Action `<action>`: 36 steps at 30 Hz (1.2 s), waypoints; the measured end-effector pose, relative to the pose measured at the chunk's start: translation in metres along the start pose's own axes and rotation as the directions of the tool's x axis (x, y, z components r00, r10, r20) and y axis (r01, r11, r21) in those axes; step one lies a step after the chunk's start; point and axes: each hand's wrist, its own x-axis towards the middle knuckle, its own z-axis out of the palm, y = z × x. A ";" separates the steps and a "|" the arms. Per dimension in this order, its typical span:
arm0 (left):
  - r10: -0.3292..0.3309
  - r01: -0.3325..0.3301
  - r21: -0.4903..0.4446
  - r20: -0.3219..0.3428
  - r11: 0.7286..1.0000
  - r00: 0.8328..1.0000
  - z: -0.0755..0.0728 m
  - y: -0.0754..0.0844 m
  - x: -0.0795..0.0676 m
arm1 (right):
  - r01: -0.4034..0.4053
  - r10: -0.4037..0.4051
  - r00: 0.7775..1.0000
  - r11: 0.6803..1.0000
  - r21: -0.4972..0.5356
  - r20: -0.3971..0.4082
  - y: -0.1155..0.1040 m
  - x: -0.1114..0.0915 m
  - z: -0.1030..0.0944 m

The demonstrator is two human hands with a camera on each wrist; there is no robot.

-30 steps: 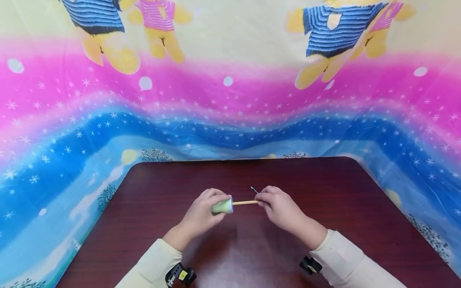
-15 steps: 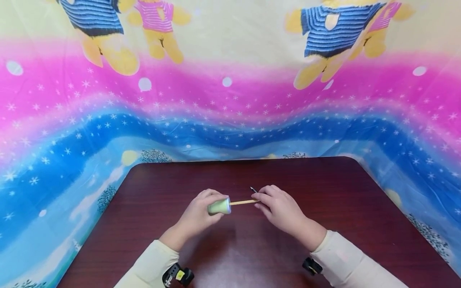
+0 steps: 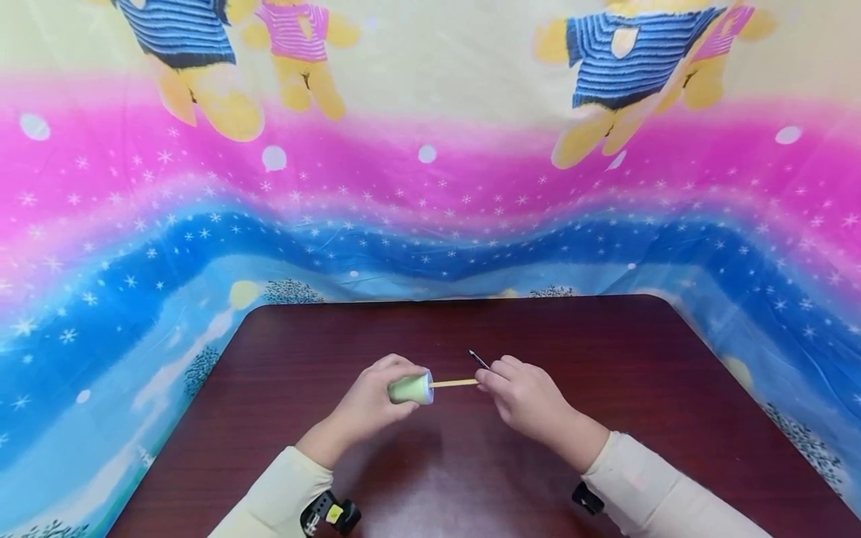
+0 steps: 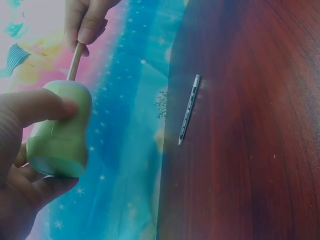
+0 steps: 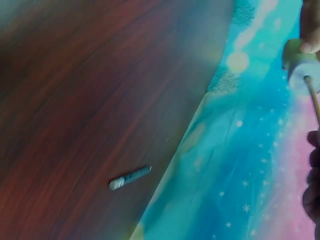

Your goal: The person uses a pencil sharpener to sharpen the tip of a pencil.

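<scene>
My left hand [image 3: 363,407] grips a green pencil sharpener [image 3: 408,388] with a pale end, thumb on one side and fingers on the other. From that pale end sticks out a yellow pencil [image 3: 454,383]. Its other end is pinched between the thumb and fingers of my right hand [image 3: 531,396], which hide the tip. Both hands are held above the table, the sharpener lying sideways in the head view. In the left wrist view the green body [image 4: 60,127] narrows in the middle, and the pencil [image 4: 75,62] enters its top.
A dark patterned pencil [image 4: 189,110] lies on the reddish-brown table [image 3: 377,329], just beyond my right fingers in the head view. Behind the table's far edge hangs a printed cloth [image 3: 430,194] with bears and snowflakes. Both sleeves carry black wrist cameras [image 3: 329,514].
The right hand has turned and dropped slightly at the pencil, uncovering more of the dark pencil behind it. The left hand with the sharpener has shifted a little left. Both grips stay.
</scene>
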 end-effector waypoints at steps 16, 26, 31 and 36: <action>0.318 -0.289 0.237 -0.091 0.927 0.944 0.007 -0.006 -0.004 | -0.787 0.361 0.583 0.474 0.395 0.728 -0.002 0.018 -0.019; 0.239 -0.215 0.197 -0.106 0.957 0.965 0.007 -0.005 0.000 | -0.792 0.424 0.581 0.493 0.361 0.695 -0.001 0.017 -0.015; 0.096 -0.090 0.108 -0.055 0.990 0.994 0.006 -0.004 0.000 | -0.369 0.298 0.882 0.919 0.142 0.366 -0.001 0.009 -0.012; 0.001 -0.001 -0.030 0.006 1.000 1.000 0.002 -0.003 0.001 | 0.047 -0.042 0.997 0.997 -0.066 0.069 0.006 0.000 -0.005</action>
